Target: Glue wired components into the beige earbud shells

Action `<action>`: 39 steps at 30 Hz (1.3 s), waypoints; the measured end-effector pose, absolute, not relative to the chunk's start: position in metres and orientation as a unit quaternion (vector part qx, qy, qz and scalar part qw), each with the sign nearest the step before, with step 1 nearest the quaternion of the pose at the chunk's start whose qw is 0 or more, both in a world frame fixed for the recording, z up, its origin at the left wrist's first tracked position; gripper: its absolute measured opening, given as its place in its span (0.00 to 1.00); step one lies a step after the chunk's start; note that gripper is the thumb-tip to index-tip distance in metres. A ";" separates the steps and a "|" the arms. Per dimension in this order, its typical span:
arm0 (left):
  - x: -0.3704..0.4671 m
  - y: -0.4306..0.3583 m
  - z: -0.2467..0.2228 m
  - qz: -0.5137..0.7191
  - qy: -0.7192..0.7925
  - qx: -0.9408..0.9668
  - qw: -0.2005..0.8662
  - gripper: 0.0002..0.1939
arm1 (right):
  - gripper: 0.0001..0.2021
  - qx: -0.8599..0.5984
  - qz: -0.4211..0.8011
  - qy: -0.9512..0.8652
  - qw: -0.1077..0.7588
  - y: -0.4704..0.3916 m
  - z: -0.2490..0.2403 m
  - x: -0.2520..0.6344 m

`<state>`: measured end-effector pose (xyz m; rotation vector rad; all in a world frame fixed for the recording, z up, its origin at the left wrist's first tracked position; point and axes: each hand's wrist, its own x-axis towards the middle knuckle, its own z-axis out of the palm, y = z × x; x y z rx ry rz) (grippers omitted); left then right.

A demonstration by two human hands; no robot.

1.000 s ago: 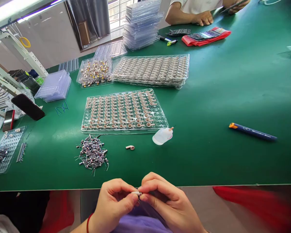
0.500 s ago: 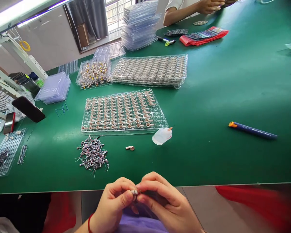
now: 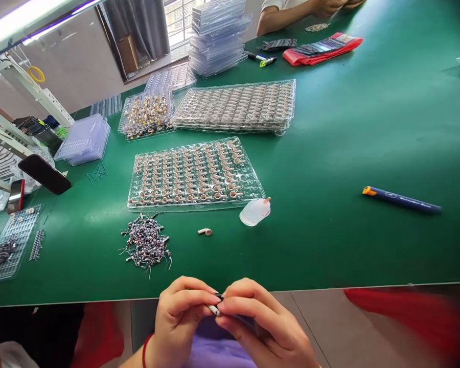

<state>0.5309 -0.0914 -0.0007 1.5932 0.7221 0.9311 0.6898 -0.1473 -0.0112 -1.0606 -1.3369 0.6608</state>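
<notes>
A small white part (image 3: 214,309) is pinched by left hand (image 3: 178,314) and right hand (image 3: 264,319), seemingly for steadiness; the parts pile (image 3: 146,241) is set left, perhaps for reach.

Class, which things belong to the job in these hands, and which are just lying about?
Likely in the job:
small white piece, held
loose beige part
wired-part pile
nearest filled tray

Apparently just lying about:
blue pen-like tool
dark phone
red-edged phone

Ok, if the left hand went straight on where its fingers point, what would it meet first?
Most likely the right hand, just across from the left hand at the small white piece; whether the two hands touch is hard to tell.
</notes>
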 end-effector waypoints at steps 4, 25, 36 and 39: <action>0.530 -0.092 0.001 0.390 0.284 0.717 0.503 0.14 | 0.11 -0.439 0.276 -0.585 0.623 -0.147 -0.011 0.691; 0.529 -0.097 0.005 0.400 0.262 0.760 0.440 0.18 | 0.17 -0.437 0.262 -0.592 0.624 -0.155 -0.019 0.691; 0.526 -0.096 0.003 0.395 0.266 0.766 0.432 0.14 | 0.10 -0.438 0.336 -0.538 0.637 -0.153 -0.016 0.687; 0.528 -0.097 0.004 0.373 0.309 0.718 0.501 0.09 | 0.08 -0.451 0.364 -0.506 0.639 -0.152 -0.019 0.687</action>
